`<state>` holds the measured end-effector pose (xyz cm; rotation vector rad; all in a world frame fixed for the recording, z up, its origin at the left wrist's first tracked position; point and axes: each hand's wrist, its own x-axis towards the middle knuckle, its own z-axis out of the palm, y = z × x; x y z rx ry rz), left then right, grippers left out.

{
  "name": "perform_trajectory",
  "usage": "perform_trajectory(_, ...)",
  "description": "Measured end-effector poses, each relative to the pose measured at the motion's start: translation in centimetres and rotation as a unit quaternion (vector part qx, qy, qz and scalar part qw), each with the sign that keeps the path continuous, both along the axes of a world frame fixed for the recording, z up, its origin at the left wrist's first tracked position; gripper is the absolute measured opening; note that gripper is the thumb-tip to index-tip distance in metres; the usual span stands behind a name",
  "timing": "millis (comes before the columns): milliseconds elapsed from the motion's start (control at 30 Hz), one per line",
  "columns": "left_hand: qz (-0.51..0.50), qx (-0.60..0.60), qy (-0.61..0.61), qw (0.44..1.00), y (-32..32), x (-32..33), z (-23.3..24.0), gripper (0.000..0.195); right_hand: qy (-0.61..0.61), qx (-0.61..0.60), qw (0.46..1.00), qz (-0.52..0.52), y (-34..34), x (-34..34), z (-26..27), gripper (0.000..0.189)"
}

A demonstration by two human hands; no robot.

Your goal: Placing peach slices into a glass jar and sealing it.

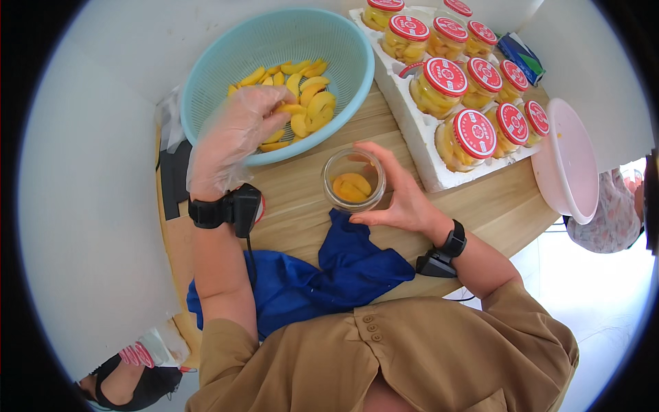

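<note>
My left hand (247,121), in a clear plastic glove, reaches over the rim of a light-blue plastic colander (329,38). Its thumb and fingertips pinch a yellow peach slice (292,109). More peach slices (320,107) lie loose on the colander's floor around the fingers. My bare right hand (399,190) grips an open glass jar (378,180) from its right side, thumb and fingers around the wall. Inside the jar, a few peach slices (351,187) rest at the bottom.
Red-lidded jars of fruit (474,134) stand in a white foam tray (437,177) at right. Beside it, a pink basin (569,154) leans on its side. A blue cloth (329,283) lies along the wooden table's (288,190) near edge. Other people (134,386) are partly visible at the sides.
</note>
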<state>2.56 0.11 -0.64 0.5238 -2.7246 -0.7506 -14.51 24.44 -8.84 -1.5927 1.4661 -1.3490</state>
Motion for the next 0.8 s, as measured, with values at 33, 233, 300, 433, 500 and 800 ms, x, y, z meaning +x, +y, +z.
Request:
perform_trajectory(33,0.012,0.005,0.014,1.0,0.1,-0.1,0.5,0.018,-0.005,0.0,1.0,0.002,0.0,0.0,-0.1,0.104)
perform_trajectory(233,0.048,0.015,0.065,0.997,1.6,-0.2,2.6,0.019,0.007,0.011,1.0,0.008,0.1,-0.1,-0.1,0.108)
perform_trajectory(300,0.052,0.019,0.068,0.996,2.4,-0.1,3.2,0.019,0.014,0.016,1.0,0.011,0.1,-0.2,-0.3,0.112)
perform_trajectory(433,0.008,0.05,0.076,0.996,5.0,-0.6,4.9,0.019,-0.001,0.022,1.0,0.007,0.2,-0.2,-0.3,0.108)
perform_trajectory(500,-0.024,0.068,0.087,0.994,6.5,-0.5,5.5,0.02,-0.013,0.018,1.0,0.005,0.1,-0.1,-0.3,0.105)
perform_trajectory(800,-0.16,0.116,-0.041,0.979,7.9,-1.1,5.3,0.022,-0.027,0.024,0.999,0.01,0.0,-0.1,-0.4,0.106)
